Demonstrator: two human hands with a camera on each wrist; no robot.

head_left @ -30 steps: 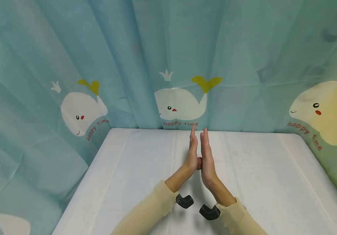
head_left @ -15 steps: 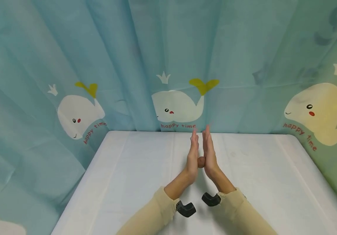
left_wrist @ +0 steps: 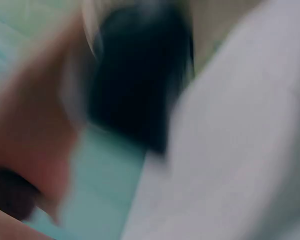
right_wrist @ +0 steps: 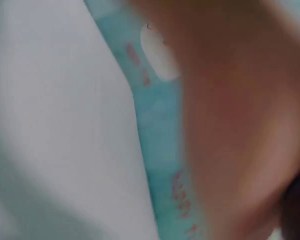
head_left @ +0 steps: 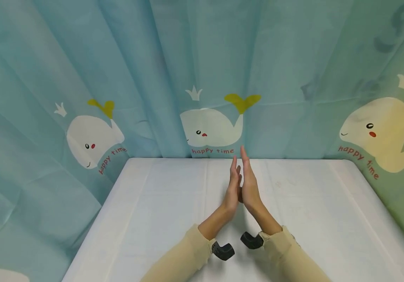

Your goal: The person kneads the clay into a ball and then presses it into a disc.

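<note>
Both hands stand palm to palm in the head view, fingers straight and pointing away toward the curtain. A small brown ball (head_left: 240, 195) sits between the palms near their heels, mostly hidden by the right hand (head_left: 250, 191). The left hand (head_left: 230, 195) faces it from the other side, and the right fingertips reach farther forward than the left ones. In the left wrist view the ball (left_wrist: 12, 194) shows dark beside the blurred palm. Part of a dark round shape, the ball (right_wrist: 297, 207), also appears at the right wrist view's lower right edge.
A white-covered table (head_left: 173, 196) lies under the hands. Behind and beside it hangs a blue-green curtain (head_left: 216, 51) printed with whales. Black wrist-worn devices (head_left: 223, 251) sit at both cream sleeves (head_left: 184, 256).
The right hand has slid forward and the left hand slightly back, palms still facing across the ball. More of the ball showed half a second ago. The head view has shifted slightly.
</note>
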